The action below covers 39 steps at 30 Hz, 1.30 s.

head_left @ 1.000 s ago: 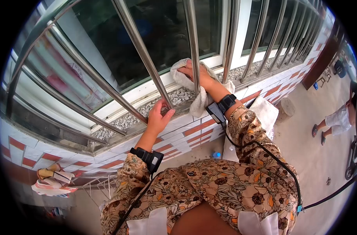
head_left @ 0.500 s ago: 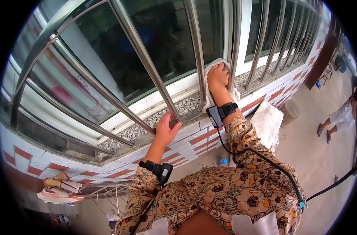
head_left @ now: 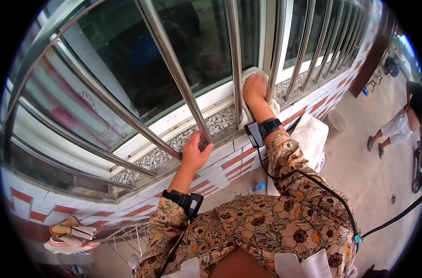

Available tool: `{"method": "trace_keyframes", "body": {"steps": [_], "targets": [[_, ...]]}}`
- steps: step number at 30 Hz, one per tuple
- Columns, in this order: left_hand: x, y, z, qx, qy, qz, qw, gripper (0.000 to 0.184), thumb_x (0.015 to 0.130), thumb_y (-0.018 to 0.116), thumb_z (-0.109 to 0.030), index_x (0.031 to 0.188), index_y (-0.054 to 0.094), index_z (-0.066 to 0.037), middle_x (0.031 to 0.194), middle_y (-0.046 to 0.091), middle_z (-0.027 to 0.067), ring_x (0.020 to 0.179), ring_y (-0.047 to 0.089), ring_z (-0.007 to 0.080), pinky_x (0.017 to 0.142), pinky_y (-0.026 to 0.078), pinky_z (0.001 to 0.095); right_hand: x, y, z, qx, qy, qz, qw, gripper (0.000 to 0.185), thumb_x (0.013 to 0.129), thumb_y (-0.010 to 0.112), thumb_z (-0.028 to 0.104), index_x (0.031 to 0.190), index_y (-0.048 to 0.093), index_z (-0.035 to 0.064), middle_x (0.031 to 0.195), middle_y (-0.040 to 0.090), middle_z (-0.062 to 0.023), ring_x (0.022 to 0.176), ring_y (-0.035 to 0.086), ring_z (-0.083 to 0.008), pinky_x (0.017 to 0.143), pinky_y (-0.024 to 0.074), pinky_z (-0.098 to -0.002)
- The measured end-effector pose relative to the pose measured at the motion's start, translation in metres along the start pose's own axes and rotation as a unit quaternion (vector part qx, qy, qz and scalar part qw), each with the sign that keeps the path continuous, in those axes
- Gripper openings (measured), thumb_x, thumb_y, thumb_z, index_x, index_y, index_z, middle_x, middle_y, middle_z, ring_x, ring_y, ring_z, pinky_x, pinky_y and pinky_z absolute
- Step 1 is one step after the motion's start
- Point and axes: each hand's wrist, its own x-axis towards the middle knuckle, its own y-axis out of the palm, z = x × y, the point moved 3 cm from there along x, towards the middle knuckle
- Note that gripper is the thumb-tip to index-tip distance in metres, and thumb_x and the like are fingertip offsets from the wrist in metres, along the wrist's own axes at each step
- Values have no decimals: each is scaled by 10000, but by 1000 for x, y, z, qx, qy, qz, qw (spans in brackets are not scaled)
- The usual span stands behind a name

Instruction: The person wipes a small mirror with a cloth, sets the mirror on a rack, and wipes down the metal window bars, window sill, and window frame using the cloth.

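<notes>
A white cloth (head_left: 252, 71) is pressed against the lower window frame behind the metal bars. My right hand (head_left: 256, 91) reaches between two bars and lies closed over the cloth, its fingers blurred. Part of the cloth hangs over the sill below the wrist. My left hand (head_left: 195, 151) is curled at the foot of a metal window bar (head_left: 176, 69), thumb on one side and fingers on the other. Speckled stone (head_left: 221, 118) covers the sill between the bars and the window glass (head_left: 192, 51). Each wrist wears a black strapped device; a cable runs from the right one.
Below the sill is a white and red tiled wall (head_left: 238, 157). A pale cloth (head_left: 309, 134) lies beside a round stump (head_left: 335, 121). A blue-capped object (head_left: 259, 186) is on the floor. Another person (head_left: 398, 123) stands at the right. Cloths (head_left: 72, 236) hang on a rack at lower left.
My right hand and the cloth have shifted slightly up and left in view. My left hand stays at the bar. The whole view has tilted a little.
</notes>
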Motion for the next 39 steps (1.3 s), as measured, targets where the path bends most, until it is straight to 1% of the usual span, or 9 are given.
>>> {"method": "trace_keyframes", "body": {"steps": [3,11,17,23,25,26,31,35,39], "targets": [[1,0,-1,9,9,-5,1000,399,729,695,-145,1065,520,-19,968,589,148,905,593,316,781,472,362,-2,-20,13,-8,-49,-55,997,247,910,391,185,972,515,-19,914,596,-239,841,603,-384,705,487,-466],[-1,-1,-6,16,10,-6,1000,382,732,687,-147,1053,525,-20,976,587,154,894,589,333,775,471,369,-42,-47,35,-79,-116,135,981,231,842,445,79,1056,454,-9,988,595,-249,942,604,-370,793,492,-434],[1,0,-2,8,-11,-10,1000,373,731,688,-132,1047,526,-18,958,590,154,878,591,330,766,471,363,0,-16,12,3,-47,-36,998,285,853,414,104,1090,429,-54,938,612,-276,850,610,-419,750,491,-464],[0,1,-4,5,2,-9,1000,362,730,694,-134,1029,531,-10,943,595,148,865,596,316,761,473,353,-36,-53,45,-54,-85,201,974,292,828,477,99,1078,423,-42,924,629,-232,866,621,-392,754,482,-494],[0,-1,1,5,-2,-12,1000,351,754,693,-108,1056,537,-20,922,629,91,858,609,193,783,472,303,-35,-36,38,-8,-104,173,979,268,836,478,122,1046,433,-39,966,609,-262,911,614,-380,770,478,-488],[-1,1,6,-2,-10,-11,1000,382,737,690,-139,1057,529,-8,949,602,143,874,601,308,768,475,345,-30,-37,35,4,-54,138,989,261,838,474,124,1037,436,-40,990,593,-279,931,599,-398,785,469,-491],[-1,3,13,-23,-7,-20,1000,377,735,691,-138,1053,537,-8,945,604,142,874,600,312,769,474,349,1,-21,18,4,-20,-16,1000,333,857,441,163,1106,400,-54,947,619,-273,884,607,-420,786,471,-490],[-1,-1,4,3,8,-25,1000,360,733,695,-138,1035,546,-12,938,604,140,863,602,310,763,475,349,-9,-41,29,50,-7,106,993,305,832,493,132,1078,415,-30,942,616,-260,886,609,-409,786,476,-482],[0,1,6,-21,-1,-18,1000,351,728,698,-131,1024,552,-14,928,605,138,848,605,298,756,476,346,-49,-41,43,-37,-233,237,942,396,794,570,246,1111,421,60,932,638,-193,880,626,-373,738,495,-454]]}}
